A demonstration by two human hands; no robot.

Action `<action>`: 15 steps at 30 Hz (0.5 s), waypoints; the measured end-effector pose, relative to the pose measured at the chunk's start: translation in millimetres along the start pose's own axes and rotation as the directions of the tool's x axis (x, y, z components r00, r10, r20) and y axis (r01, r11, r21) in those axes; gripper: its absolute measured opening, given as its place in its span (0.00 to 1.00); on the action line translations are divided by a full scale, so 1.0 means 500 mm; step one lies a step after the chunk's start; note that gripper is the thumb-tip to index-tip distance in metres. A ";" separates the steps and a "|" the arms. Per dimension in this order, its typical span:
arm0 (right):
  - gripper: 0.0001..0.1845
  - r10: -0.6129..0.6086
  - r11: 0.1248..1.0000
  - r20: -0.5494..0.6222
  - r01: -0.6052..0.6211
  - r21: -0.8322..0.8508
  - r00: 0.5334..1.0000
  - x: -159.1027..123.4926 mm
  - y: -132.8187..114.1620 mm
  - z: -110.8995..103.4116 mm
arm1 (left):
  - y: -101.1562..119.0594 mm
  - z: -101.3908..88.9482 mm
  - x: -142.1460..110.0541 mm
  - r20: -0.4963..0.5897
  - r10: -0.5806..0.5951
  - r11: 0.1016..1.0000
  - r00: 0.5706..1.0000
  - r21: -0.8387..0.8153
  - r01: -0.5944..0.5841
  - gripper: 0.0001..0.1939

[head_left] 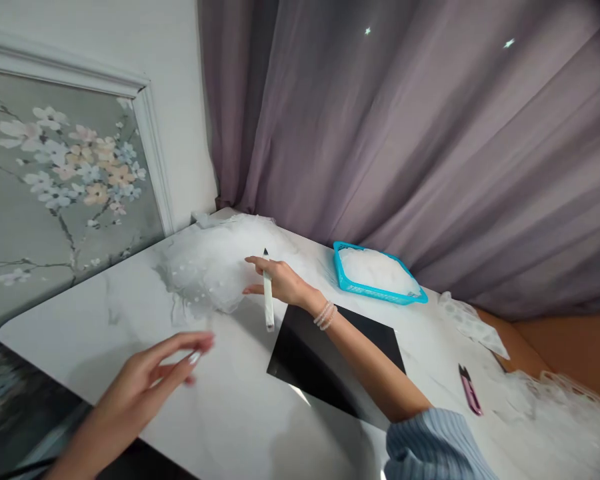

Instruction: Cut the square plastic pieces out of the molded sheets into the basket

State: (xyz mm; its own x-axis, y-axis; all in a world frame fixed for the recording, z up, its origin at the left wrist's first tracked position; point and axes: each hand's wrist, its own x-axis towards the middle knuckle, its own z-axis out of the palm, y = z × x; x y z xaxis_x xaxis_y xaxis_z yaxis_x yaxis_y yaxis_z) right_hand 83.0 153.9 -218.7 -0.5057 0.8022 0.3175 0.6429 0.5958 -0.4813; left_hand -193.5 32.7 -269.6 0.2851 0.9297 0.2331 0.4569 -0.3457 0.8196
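My right hand reaches out over the table, a beaded bracelet on its wrist. Held across its fingers is a white pen-like tool, its black pointed tip facing up and away. Just beyond the fingertips lies a heap of white sheer fabric dotted with small white beads or tufts. Under my right forearm is a black rectangular sheet, lying flat and partly covered by the arm. My left hand hovers at the near left, smeared by motion, with its fingers curved and slightly apart; nothing is visible in it.
A blue basket of white fluffy material stands by the purple curtain. Pink-handled thread snips lie at the right, near more sheer white material and a white patterned piece. The white table meets the wall at the left.
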 end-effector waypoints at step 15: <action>0.11 -0.097 0.990 -0.080 0.087 -0.114 0.992 -0.029 -0.014 0.018 | -0.039 0.090 0.165 -0.307 0.407 0.779 0.860 0.609 -0.151 0.19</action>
State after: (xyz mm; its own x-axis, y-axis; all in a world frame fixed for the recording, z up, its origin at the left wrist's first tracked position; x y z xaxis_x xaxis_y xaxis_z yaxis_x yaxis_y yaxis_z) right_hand 80.6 137.6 -227.2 -0.5178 0.7414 0.4269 0.6575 0.6641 -0.3559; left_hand -140.9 110.3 -289.9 0.1724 0.6985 0.6946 0.8258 -0.4868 0.2846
